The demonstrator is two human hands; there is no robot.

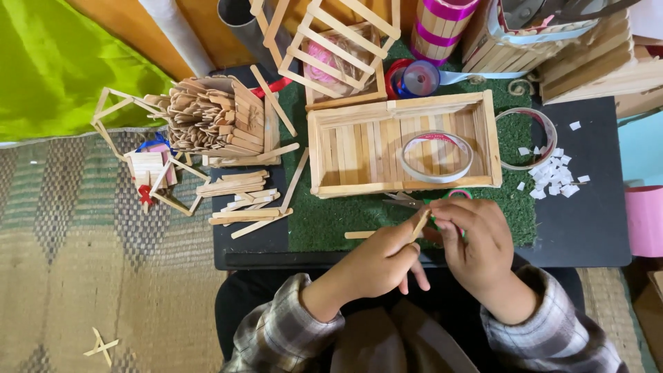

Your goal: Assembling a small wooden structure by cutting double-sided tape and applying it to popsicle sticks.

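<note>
My left hand (378, 262) pinches a short wooden craft stick (420, 224) that points up and to the right. Beside it, my right hand (474, 245) closes its fingers on something small and dark with a bit of green showing; I cannot tell what it is. Both hands hover over the near edge of a green turf mat (324, 221). Just beyond them stands an open tray made of wooden sticks (359, 148) with a roll of white tape (436, 157) inside. Scissors (400, 200) lie partly hidden above my hands.
A pile of loose sticks (242, 197) and a box full of sticks (214, 121) sit left. Stick frames (331, 48), ribbon spools (411, 77), a tape ring (532, 138) and white paper bits (552, 173) lie on the black table. A pink container (646, 221) stands right.
</note>
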